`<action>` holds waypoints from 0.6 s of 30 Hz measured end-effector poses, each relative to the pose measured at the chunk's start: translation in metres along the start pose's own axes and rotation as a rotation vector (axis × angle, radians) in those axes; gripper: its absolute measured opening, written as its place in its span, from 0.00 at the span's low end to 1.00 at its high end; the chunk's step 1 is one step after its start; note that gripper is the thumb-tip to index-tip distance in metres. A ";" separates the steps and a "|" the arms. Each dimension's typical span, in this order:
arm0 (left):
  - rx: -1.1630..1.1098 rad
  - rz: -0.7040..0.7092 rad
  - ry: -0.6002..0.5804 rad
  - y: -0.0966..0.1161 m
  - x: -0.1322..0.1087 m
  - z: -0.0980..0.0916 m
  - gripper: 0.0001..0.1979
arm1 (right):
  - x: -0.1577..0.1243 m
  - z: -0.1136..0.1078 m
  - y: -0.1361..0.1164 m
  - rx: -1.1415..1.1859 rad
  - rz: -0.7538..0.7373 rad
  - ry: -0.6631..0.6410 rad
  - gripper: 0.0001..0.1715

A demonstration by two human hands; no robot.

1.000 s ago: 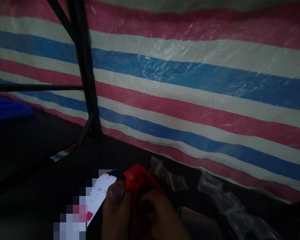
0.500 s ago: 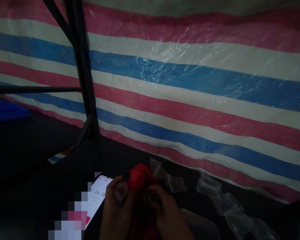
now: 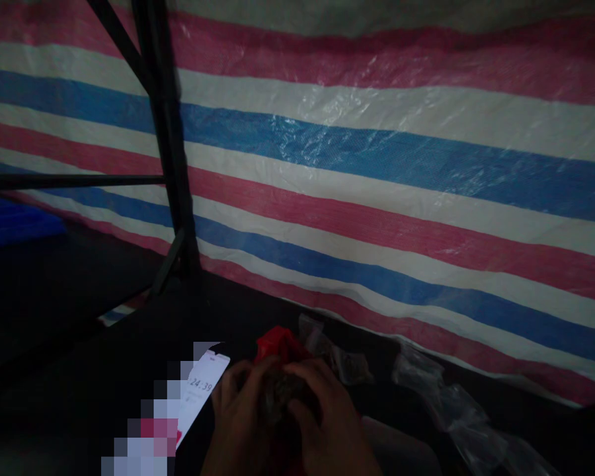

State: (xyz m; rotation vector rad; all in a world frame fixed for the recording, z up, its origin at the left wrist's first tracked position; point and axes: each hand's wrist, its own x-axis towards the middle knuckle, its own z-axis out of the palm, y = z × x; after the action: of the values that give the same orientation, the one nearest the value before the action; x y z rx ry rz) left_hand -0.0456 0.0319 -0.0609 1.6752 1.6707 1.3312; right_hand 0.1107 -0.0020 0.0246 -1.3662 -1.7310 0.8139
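Both hands: left hand, right hand, around red bag.

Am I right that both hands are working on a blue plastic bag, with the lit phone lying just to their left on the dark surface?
Not quite: the head view shows that the plastic bag is red, not blue. The rest holds: the left hand and the right hand are both closed around it, and the lit phone lies just to their left on the dark surface.

Lit phone just left of hands; clear plastic bags well to right; striped tarp and dark metal frame beyond.
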 end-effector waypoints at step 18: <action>-0.274 -0.149 -0.287 0.020 0.008 -0.022 0.28 | 0.004 0.002 -0.012 -0.036 -0.112 0.084 0.30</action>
State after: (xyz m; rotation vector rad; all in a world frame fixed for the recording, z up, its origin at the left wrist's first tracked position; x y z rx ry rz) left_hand -0.0550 0.0280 -0.0316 1.4716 1.3530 1.1302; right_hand 0.1023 -0.0005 0.0347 -1.2958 -1.7469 0.6579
